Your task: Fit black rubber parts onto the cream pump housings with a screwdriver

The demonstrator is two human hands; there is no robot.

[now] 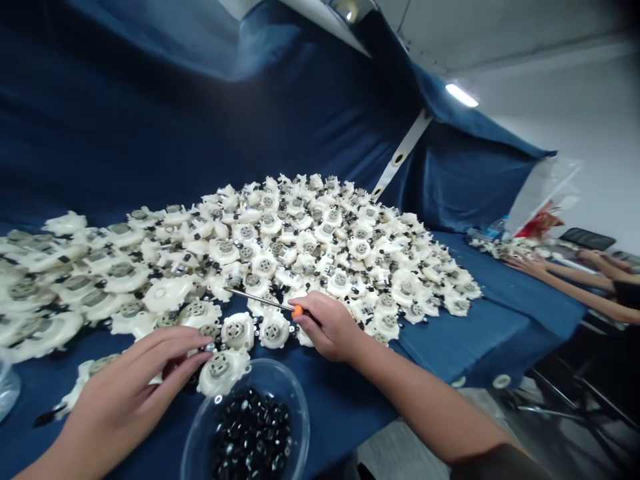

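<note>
My right hand (327, 327) is closed around the orange handle of a screwdriver (260, 300), whose long metal shaft points left over the white parts. At the left, my left hand (145, 373) pinches a small shiny metal piece (209, 347) between thumb and fingertips; its exact kind is too small to tell. Just right of those fingertips lies a white plastic housing with a grey round motor (220, 365). Two similar housings (274, 330) sit below the screwdriver shaft. In front of me stands a clear plastic bowl (304, 407) holding many small black and shiny pieces.
A large heap of white motor housings (310, 247) covers the blue-clothed table (345, 400). Blue cloth (200, 127) hangs behind it. A co-worker's hands (530, 263) reach over more white parts at the far right. Clear plastic (7, 383) shows at the left edge.
</note>
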